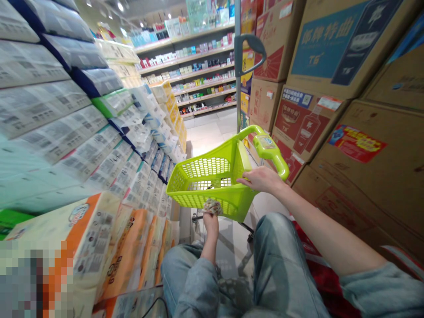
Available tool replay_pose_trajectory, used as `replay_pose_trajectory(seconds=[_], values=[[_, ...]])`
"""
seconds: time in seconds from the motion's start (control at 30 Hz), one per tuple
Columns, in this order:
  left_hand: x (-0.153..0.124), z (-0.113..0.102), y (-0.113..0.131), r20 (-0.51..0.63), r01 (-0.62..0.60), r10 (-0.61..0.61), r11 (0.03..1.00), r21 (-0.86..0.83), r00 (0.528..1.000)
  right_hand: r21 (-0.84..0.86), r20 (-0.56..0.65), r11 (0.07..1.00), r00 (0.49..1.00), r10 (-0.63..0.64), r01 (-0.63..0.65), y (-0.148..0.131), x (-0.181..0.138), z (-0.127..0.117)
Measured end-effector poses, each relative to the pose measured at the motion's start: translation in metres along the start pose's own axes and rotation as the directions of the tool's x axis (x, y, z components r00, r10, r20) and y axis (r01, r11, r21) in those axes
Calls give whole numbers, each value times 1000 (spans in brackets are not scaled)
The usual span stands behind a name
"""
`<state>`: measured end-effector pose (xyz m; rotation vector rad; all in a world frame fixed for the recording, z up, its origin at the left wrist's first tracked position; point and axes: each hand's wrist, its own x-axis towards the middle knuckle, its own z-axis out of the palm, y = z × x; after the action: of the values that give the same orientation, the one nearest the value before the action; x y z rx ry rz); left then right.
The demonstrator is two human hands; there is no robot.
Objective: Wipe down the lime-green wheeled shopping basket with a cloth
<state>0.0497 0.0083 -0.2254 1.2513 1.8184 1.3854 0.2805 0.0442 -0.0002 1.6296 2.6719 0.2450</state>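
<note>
A lime-green plastic shopping cart (236,201) with a lattice basket stands in front of me, its handle (271,148) towards the upper right. My left hand (210,218) is closed on a crumpled, patterned cloth (212,206), which lies against the outside of the basket's near side wall. My right hand (262,179) grips the basket's rim at the handle end, with the thumb over the edge; its other fingers are partly hidden. Small dark bits, too small to make out, show on the basket floor. My knees are bent close to the cart.
Stacked tissue packs (59,97) line the left side, with more orange-banded packs (129,247) near my left knee. Cardboard cartons (314,119) rise on the right. A grey pole with a loop handle (250,53) stands behind the cart. Stocked shelves (198,66) cross the far end.
</note>
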Motion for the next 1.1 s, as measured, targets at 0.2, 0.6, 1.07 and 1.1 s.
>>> replay_pose_trajectory(seconds=[0.2,0.6,1.07,1.1], values=[[1,0,14,-13,-63,65,991,116,998,-17,-7,1000,1000,2,-2,-1,-1,0],[5,10,14,118,16,-19,999,28,993,-50,-19,999,1000,-22,21,1,3,3],[44,-43,17,1,-129,131,972,198,991,-57,-88,998,995,-39,34,7,0,12],[47,-43,17,22,-120,118,972,201,993,-55,-90,998,995,-40,36,6,0,12]])
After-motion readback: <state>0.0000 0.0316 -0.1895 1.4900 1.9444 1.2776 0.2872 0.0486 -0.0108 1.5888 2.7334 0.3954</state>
